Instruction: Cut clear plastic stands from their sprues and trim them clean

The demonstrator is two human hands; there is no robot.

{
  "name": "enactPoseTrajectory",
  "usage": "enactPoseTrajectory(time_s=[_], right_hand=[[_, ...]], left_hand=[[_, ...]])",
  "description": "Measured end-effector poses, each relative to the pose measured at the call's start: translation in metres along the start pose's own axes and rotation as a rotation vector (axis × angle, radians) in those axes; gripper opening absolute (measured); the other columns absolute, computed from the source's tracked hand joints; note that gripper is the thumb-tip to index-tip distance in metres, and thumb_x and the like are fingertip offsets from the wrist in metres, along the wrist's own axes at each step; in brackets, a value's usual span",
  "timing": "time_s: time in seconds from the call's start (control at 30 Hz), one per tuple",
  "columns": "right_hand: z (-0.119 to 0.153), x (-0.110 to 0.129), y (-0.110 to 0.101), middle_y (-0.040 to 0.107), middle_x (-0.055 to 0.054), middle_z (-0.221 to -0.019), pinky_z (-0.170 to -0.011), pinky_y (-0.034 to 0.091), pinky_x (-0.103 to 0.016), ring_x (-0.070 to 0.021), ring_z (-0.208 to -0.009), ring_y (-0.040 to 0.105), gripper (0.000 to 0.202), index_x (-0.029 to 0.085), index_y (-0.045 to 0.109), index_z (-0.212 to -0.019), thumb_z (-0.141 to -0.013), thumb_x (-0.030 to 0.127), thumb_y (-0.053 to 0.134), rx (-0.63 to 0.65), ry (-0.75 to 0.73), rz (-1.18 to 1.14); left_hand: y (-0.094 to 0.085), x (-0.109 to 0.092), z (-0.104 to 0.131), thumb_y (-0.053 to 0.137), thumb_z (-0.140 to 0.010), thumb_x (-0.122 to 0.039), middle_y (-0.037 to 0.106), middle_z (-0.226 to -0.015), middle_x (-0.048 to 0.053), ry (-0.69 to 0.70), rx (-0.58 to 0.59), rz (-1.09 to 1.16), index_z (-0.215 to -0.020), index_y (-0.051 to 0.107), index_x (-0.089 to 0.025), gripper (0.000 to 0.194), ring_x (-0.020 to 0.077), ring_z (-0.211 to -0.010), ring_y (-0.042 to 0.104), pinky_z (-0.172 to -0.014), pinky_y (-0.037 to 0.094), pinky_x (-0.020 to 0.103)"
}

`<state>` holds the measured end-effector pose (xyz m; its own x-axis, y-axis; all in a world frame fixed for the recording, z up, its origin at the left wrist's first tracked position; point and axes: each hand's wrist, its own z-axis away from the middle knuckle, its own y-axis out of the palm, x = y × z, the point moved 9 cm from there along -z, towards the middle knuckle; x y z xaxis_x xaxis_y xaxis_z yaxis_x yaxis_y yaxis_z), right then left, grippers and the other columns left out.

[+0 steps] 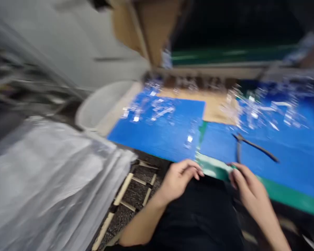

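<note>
The left hand [181, 177], fingers curled narrow, met one end of a glossy strip [213, 166] lying lengthwise between the hands at the worktop [295, 199] edge; the right hand [251, 184], similarly curled, sat nearer the spread-handled pliers [240, 138]. Blur obscured any grip.

Glossy green strip [215, 168], pale with glare, between left hand [180, 177] and right hand [249, 184].

Glossy clear plastic pieces [163, 109], smooth blue sheeting [157, 136], shiny green strip [213, 168], dull pliers [240, 138], crinkled plastic wrapping [42, 174]
</note>
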<state>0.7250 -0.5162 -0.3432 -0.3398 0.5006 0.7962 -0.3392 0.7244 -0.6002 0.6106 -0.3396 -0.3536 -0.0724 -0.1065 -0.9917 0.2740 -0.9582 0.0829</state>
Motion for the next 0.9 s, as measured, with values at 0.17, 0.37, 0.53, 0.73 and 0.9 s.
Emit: enactPoseTrajectory(time_s=[0.17,0.37,0.53,0.73,0.9], right_hand=[[0.043,-0.029,-0.017,0.074,-0.004,-0.095,-0.087,0.060,-0.039,-0.0243,-0.091,0.074,0.034,0.025,0.069,-0.137,-0.118,0.045,0.049,0.061,0.102,-0.090],[0.038,0.008,-0.026,0.078,-0.009,-0.123,-0.098,0.058,-0.039,-0.0250,-0.114,0.075,0.023,0.025,0.070,-0.134,-0.116,0.027,0.057,0.076,-0.123,-0.050],[0.047,0.038,-0.032,0.071,-0.006,-0.104,-0.076,0.053,-0.031,-0.0179,-0.084,0.068,0.030,0.020,0.068,-0.142,-0.113,0.018,0.061,0.141,-0.319,0.006],[0.052,0.047,-0.028,0.066,-0.005,-0.101,-0.076,0.048,-0.032,-0.0171,-0.083,0.062,0.033,0.016,0.067,-0.144,-0.112,0.015,0.063,0.199,-0.352,0.051],[0.055,0.046,-0.031,0.064,-0.005,-0.099,-0.076,0.047,-0.031,-0.0166,-0.082,0.059,0.034,0.014,0.067,-0.146,-0.112,0.015,0.063,0.205,-0.360,0.035]], left_hand=[[0.001,-0.013,-0.004,0.057,-0.116,-0.033,0.078,-0.099,0.005,0.192,0.033,-0.324,-0.119,0.077,-0.020,0.024,0.0162,-0.084,0.069,-0.087,0.056,0.030],[0.017,-0.037,0.007,0.057,-0.113,-0.012,0.077,-0.101,0.002,0.410,0.096,-0.552,-0.121,0.074,-0.022,0.021,0.0157,-0.095,0.071,-0.091,0.053,0.030],[0.020,-0.041,0.006,0.059,-0.111,-0.008,0.077,-0.100,0.002,0.474,0.105,-0.562,-0.122,0.073,-0.020,0.021,0.0148,-0.093,0.070,-0.088,0.051,0.030],[0.028,-0.043,0.011,0.060,-0.111,-0.007,0.076,-0.102,0.004,0.512,0.129,-0.557,-0.123,0.072,-0.018,0.020,0.0149,-0.093,0.068,-0.087,0.049,0.032],[0.034,-0.048,0.014,0.060,-0.110,-0.005,0.075,-0.100,0.005,0.559,0.153,-0.612,-0.125,0.071,-0.015,0.021,0.0165,-0.091,0.067,-0.087,0.046,0.034]])
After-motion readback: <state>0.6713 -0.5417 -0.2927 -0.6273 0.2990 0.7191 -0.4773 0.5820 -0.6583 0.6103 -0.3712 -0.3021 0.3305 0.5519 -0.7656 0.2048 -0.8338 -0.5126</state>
